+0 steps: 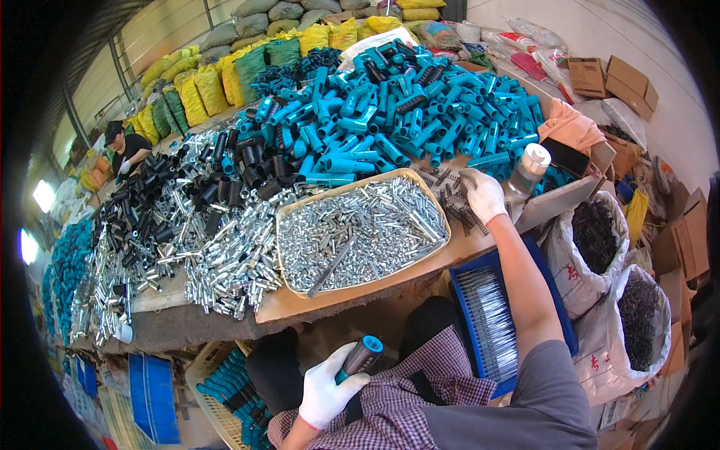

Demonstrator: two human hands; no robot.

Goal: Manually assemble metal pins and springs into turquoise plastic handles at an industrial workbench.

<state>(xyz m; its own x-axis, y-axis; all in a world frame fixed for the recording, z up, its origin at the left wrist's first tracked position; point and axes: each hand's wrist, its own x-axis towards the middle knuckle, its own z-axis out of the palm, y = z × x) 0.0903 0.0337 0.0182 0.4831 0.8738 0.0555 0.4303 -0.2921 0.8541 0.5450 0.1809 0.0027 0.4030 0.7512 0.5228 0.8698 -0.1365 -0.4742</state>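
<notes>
My left hand (328,390), in a white glove, is wrapped round a dark tubular handle (360,358) with a teal end that faces up, held above my lap. At the table's right, my gloved right hand (486,195) reaches down onto a loose group of dark coil springs (457,206). Its fingers are drawn together, and what is in them, if anything, cannot be made out. Just left of the springs stands a shallow cream tray (360,291) full of small silvery metal parts (352,225), with a flat metal strip (332,266) on top. A clear bottle (525,180) stands beside my right hand.
Teal tubular housings (375,120) are heaped behind the tray. Black sleeves (150,202) and silvery parts (225,262) cover the left side. A blue bin (487,322) of long thin rods and sacks of dark pieces (641,319) stand right. A crate (202,379) holds teal-and-black handles. Another person (129,148) works far left.
</notes>
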